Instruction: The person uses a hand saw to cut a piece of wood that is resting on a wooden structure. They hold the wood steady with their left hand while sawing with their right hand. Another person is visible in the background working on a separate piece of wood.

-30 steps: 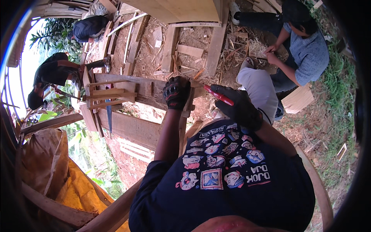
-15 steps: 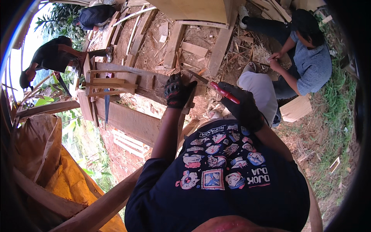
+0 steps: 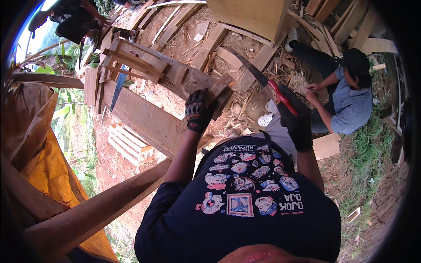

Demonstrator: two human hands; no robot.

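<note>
Right fingers [image 3: 289, 93] wrapping red-handled saw [image 3: 278, 95] | left fingers [image 3: 196, 99] half-open, resting on timber [image 3: 219, 87], frame centre, hold unclear | blade [image 3: 248, 66] standing clear of timber edge

Lettering [image 3: 291, 204] on shirt [image 3: 239, 225], left glove [image 3: 198, 113]

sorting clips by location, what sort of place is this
Probably an outdoor carpentry spot or small building site: the right hand holds a red-handled saw, a rough plank workbench stands in front, and loose boards lie on bare earth.
</note>
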